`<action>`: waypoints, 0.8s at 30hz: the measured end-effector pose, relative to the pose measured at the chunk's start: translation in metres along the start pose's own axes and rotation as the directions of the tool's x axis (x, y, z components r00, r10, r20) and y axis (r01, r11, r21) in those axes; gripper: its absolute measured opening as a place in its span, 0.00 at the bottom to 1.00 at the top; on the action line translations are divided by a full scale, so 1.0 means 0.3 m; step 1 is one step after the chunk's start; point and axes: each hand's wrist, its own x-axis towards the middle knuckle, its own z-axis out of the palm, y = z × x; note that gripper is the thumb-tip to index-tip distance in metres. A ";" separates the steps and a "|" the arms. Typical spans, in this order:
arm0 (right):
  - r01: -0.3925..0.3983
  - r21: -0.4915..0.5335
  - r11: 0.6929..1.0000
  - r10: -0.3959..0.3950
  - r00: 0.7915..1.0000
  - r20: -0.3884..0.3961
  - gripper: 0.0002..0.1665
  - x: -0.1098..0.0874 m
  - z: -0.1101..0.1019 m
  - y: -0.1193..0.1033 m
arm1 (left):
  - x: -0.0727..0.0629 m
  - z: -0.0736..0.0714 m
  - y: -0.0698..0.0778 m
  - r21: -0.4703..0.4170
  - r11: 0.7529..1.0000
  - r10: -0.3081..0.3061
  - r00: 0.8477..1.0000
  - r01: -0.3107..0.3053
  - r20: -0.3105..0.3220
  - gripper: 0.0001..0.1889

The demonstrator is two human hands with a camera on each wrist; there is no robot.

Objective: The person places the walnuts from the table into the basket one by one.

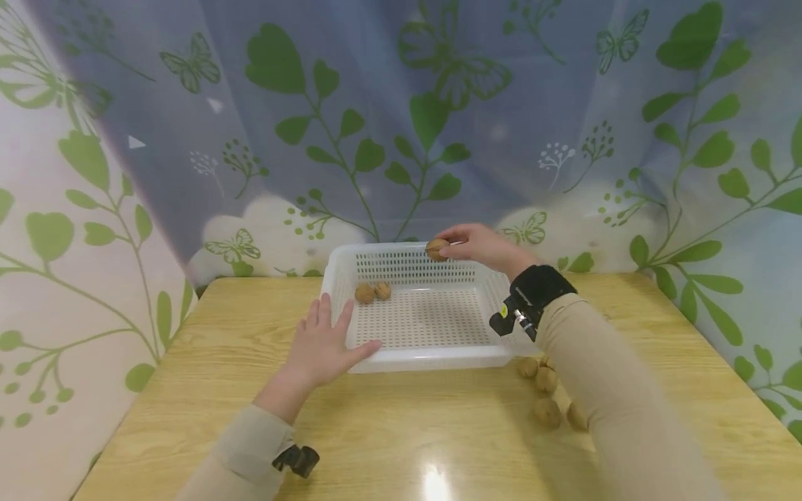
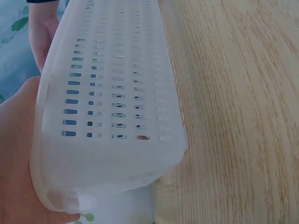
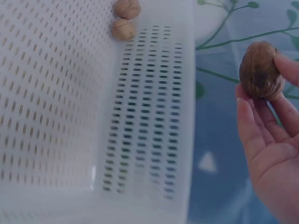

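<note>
A white perforated plastic basket (image 1: 432, 358) stands on the table, with two walnuts (image 1: 365, 293) lying together in its far left corner. My right hand (image 1: 479, 247) pinches another walnut (image 3: 261, 70) between thumb and fingers, above the basket's far rim in the head view. My left hand (image 1: 322, 344) rests on the basket's near left corner, fingers spread and straight. In the left wrist view, the left palm (image 2: 16, 154) lies along the basket's rim. Several walnuts (image 1: 546, 412) sit on the table by the right forearm, which partly hides them.
The wooden table (image 1: 432, 424) reaches under both arms. Behind it hangs a blue curtain (image 1: 376, 104) printed with green leaves and butterflies. A pale patterned cloth (image 1: 69, 278) hangs at the left. Each wrist carries a small black camera (image 1: 516, 313).
</note>
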 end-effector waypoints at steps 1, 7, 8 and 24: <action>-0.005 0.017 1.000 0.005 1.000 -0.001 0.27 0.022 0.010 0.009 | 0.000 -0.001 -0.001 0.000 1.000 -0.002 1.000 0.002 0.000 0.52; -0.058 0.043 0.997 0.058 0.998 -0.011 0.29 0.136 0.083 0.078 | 0.001 -0.004 0.000 -0.006 1.000 -0.015 1.000 0.015 0.015 0.53; -0.064 0.027 0.998 0.064 0.998 -0.016 0.29 0.152 0.097 0.091 | 0.001 -0.003 0.000 -0.005 1.000 -0.016 1.000 0.016 0.015 0.53; -0.086 -0.302 0.949 0.080 0.996 -0.034 0.24 0.296 0.279 0.227 | -0.007 0.000 0.001 0.007 1.000 -0.011 1.000 0.011 -0.022 0.51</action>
